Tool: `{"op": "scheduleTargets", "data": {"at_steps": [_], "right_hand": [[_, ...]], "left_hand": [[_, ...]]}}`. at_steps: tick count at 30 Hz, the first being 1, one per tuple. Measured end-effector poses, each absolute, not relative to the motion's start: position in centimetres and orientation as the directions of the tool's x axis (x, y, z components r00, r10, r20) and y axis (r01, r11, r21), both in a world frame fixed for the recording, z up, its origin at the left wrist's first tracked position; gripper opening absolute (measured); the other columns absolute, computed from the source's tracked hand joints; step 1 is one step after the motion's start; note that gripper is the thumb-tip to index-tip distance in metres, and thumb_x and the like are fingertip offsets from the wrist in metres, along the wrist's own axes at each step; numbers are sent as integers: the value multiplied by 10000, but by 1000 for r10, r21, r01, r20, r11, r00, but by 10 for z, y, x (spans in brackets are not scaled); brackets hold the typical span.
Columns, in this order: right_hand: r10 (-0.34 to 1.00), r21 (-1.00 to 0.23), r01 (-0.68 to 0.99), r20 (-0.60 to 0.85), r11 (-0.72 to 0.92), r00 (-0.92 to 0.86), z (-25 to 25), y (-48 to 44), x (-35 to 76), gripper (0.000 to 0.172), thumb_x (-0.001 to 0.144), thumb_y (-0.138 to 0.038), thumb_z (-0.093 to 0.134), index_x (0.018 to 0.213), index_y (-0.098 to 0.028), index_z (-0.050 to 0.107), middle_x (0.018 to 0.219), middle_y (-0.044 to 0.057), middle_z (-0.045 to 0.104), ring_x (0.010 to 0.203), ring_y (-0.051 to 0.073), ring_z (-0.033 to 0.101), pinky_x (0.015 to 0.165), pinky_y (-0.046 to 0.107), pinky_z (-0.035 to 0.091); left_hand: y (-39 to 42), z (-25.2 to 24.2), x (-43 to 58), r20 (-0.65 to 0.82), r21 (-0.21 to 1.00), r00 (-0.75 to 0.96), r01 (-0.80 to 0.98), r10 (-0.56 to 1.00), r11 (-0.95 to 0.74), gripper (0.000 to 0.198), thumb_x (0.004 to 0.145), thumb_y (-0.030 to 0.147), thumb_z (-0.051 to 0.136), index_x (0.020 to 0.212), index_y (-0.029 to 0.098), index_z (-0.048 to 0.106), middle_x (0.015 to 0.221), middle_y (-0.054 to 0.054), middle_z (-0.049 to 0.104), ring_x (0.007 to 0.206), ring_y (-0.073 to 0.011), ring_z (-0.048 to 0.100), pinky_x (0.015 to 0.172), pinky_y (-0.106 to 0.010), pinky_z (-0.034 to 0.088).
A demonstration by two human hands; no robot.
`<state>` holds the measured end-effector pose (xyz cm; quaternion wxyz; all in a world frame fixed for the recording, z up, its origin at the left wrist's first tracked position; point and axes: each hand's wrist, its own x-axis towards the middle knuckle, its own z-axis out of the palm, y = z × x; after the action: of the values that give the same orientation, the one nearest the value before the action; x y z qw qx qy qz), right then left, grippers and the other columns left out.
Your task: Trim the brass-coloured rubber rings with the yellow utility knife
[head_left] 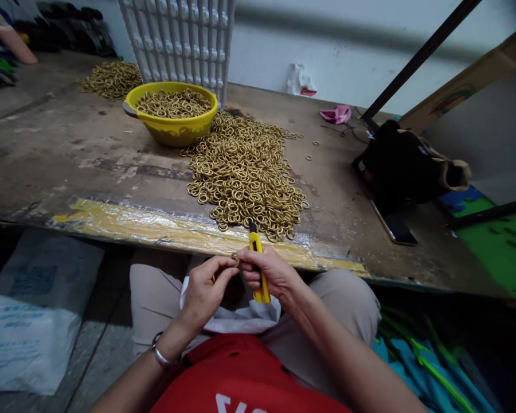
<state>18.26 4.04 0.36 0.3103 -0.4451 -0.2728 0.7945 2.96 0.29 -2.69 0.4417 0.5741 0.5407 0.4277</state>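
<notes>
Between the fingertips of my left hand [207, 291] a small gold-coloured ring [235, 260] is pinched, just off the table's front edge. My right hand [270, 272] is closed around a yellow utility knife [258, 269], its dark tip pointing at the table. The right thumb and forefinger meet the ring too. Under both hands a white bag [241, 321] lies open between my knees, its inside dark. A large heap of gold rings [245, 172] spreads over the table right in front of my hands.
A yellow basin [176, 129] full of rings stands behind the heap, near a grey ribbed panel [183, 46]. Farther left lies a smaller ring pile [112, 79]. A phone [395, 226] and a black bundle [406, 163] rest at right. Another person's arm [15, 40] shows at upper left.
</notes>
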Motion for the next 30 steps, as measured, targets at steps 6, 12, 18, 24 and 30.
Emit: {"op": "scheduleTargets", "data": {"at_steps": [6,12,18,24,30], "right_hand": [[910,-938,175,-336,-300,-242,8,27,188,332,820,-419,512,597,-191,418,509,-65,367,437,66,309,435,211,233],[958,-565,789,9,240,-286,6,2,199,99,774,-112,490,782,-173,568,724,23,611,648,139,522,609,243,319],[951,-384,874,38,296,-306,2,-2,199,174,758,-69,495,869,-171,583,815,43,653,709,165,589,628,251,341],[954,-323,904,-13,280,-300,5,1,195,140,818,-84,479,870,-178,568,823,44,664,734,171,608,631,257,341],[962,-222,957,-153,189,-225,1,16,202,151,854,-101,461,913,-181,575,839,65,686,748,186,629,608,274,324]], "left_hand": [[4,-24,27,-269,954,163,-91,949,286,230,802,380,654,831,161,591,606,21,564,434,-62,385,391,-161,303],[0,-18,24,-280,916,260,-217,924,338,274,826,415,636,840,172,511,530,60,478,407,-49,369,363,-129,280],[-1,-14,26,-253,933,298,-176,920,314,281,841,434,610,859,180,491,532,61,472,419,-51,357,371,-128,276],[2,-13,26,-235,947,352,-126,906,294,272,854,428,590,836,168,512,531,56,448,429,-52,339,385,-145,254],[0,-5,19,-203,954,379,-132,903,270,226,882,345,560,755,171,492,573,45,417,449,-55,333,404,-169,252]]}}
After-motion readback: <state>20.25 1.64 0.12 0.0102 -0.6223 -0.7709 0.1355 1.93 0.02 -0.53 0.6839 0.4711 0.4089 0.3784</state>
